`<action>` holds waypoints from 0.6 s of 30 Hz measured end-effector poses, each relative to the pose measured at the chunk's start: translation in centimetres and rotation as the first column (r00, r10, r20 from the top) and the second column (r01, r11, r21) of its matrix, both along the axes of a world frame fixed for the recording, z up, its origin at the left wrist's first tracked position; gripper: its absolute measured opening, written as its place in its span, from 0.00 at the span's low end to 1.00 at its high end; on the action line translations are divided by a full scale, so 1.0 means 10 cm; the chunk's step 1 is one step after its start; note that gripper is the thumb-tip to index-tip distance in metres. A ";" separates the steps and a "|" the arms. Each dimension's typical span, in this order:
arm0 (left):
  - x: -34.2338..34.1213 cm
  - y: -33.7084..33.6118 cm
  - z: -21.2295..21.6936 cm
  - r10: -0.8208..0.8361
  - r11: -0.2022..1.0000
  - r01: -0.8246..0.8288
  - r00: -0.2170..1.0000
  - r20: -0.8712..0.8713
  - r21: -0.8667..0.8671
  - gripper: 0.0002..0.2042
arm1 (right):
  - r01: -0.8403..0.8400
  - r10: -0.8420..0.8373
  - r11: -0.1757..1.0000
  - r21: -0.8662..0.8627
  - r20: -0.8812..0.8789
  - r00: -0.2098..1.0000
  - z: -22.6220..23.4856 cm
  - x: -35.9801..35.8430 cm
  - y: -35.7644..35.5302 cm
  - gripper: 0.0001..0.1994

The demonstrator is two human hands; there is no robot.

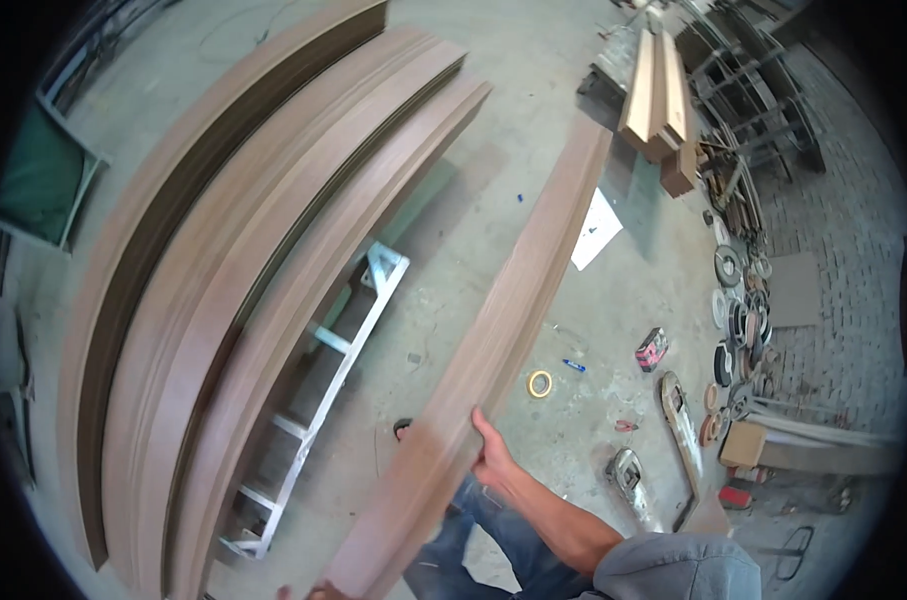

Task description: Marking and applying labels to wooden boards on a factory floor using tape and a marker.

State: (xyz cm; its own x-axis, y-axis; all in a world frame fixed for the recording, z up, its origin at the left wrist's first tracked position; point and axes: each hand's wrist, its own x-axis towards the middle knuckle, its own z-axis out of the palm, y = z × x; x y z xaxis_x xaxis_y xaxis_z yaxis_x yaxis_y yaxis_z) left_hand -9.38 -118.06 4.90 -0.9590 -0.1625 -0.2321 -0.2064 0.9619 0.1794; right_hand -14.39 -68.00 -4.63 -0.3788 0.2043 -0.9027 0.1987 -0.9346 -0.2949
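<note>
A long brown wood-grain moulding (473, 340) slants across the middle, from the lower edge toward the upper right. My right hand (491, 455) is closed around its right edge, the thumb lying on top and the other fingers hidden underneath. At the bottom edge my left hand (320, 592) shows only in part, at the moulding's near end. Its fingers appear to grip that end, and the rest is cut off by the picture's edge. To the left, several similar mouldings (258, 200) lie side by side, apart from the held one.
A white metal rack (318, 410) stands beneath the left mouldings. On the floor at right lie a tape roll (539, 384), a blue marker (573, 366), a white paper sheet (597, 230), a pink-black box (651, 349), and red pliers (626, 426). Edge-band rolls (728, 266) line the brick wall.
</note>
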 end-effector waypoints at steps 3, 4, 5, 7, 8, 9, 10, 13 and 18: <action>-0.12 0.69 -0.28 -0.049 0.962 -0.025 0.963 0.266 0.270 0.29 | -0.010 0.013 0.998 0.059 -0.056 0.998 0.15 0.36 0.26 0.40; -0.17 0.74 -0.30 -0.121 0.936 -0.060 0.871 0.477 0.348 0.29 | 0.013 -0.010 0.998 0.069 -0.045 0.999 0.11 0.45 0.39 0.41; -0.18 0.78 -0.30 -0.207 0.908 -0.107 0.727 0.655 0.406 0.30 | 0.039 -0.037 0.996 0.075 -0.034 0.999 0.09 0.52 0.50 0.42; -0.02 0.97 -0.39 -0.233 0.907 -0.070 0.738 0.634 0.415 0.30 | 0.071 -0.063 0.996 0.061 -0.128 0.990 0.06 0.67 0.77 0.42; 0.13 1.04 -0.40 -0.246 0.910 -0.056 0.724 0.644 0.411 0.30 | 0.091 -0.083 0.995 0.038 -0.181 0.980 0.07 0.79 0.84 0.42; 0.27 1.31 -0.34 -0.227 0.872 -0.077 0.811 0.539 0.483 0.30 | 0.093 -0.084 0.995 0.038 -0.199 0.976 0.15 0.83 0.96 0.42; 0.38 1.45 -0.30 -0.228 0.872 -0.068 0.821 0.524 0.485 0.30 | 0.108 -0.099 0.993 0.038 -0.177 0.979 0.22 0.86 1.07 0.42; 0.60 1.85 -0.23 -0.086 0.866 -0.198 0.845 0.527 0.459 0.30 | 0.152 -0.139 0.987 0.047 -0.205 0.969 0.33 0.92 1.44 0.40; 0.71 2.66 0.01 -0.039 0.841 -0.205 0.900 0.434 0.501 0.28 | 0.191 -0.176 0.980 0.061 -0.197 0.965 0.34 0.80 2.10 0.38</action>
